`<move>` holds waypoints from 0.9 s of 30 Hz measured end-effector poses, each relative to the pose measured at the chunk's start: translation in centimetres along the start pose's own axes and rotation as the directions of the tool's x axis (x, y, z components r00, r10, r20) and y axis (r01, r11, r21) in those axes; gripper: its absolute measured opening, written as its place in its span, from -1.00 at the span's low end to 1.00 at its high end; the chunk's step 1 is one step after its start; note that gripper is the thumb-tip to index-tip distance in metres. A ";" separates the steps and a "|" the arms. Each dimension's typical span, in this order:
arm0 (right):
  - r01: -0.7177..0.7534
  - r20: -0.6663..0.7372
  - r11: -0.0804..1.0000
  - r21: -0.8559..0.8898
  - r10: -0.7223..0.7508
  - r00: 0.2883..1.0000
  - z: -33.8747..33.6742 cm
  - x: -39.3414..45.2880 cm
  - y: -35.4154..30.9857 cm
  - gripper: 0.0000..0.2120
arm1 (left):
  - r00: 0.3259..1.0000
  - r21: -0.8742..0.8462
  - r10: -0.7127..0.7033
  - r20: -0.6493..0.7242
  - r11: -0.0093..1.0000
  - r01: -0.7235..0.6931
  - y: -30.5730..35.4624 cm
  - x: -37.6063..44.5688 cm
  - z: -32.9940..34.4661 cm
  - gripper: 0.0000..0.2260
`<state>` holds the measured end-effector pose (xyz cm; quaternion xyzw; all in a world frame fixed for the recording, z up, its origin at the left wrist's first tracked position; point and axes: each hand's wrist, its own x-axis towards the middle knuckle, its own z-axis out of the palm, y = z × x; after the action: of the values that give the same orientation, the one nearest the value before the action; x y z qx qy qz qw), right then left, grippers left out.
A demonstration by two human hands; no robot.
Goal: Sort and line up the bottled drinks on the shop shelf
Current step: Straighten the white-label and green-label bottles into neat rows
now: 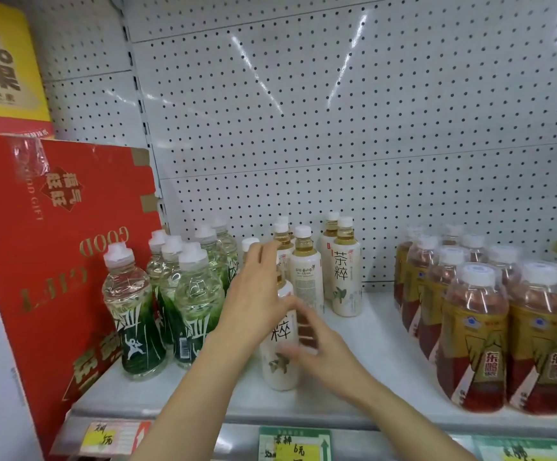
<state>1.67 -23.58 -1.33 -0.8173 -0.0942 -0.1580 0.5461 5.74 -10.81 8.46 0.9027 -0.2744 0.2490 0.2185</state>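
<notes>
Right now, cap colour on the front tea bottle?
Hidden behind the left hand in the head view; neighbouring caps are white.
</notes>
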 end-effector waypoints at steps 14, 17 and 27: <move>-0.205 -0.280 0.974 -0.092 0.172 0.944 -1.9 9.3 4.9 -0.32 | 0.994 0.204 0.065 -0.087 0.978 -0.046 -1.8 0.3 -0.4 -0.13; -0.202 -0.259 0.968 -0.150 0.159 0.953 -2.6 9.5 6.7 -0.19 | 0.992 0.227 0.057 -0.112 0.973 -0.030 -1.5 -0.1 -0.1 -0.15; -0.089 -0.407 0.994 -0.060 0.057 0.911 -2.4 0.1 2.1 -0.32 | 0.951 -0.404 -0.105 -0.290 0.915 -0.022 5.6 -3.2 3.1 -0.38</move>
<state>2.07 -26.59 -2.32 -0.7903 0.0578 -0.3068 0.5272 1.09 -15.49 5.65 0.7947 -0.2630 0.3191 0.4445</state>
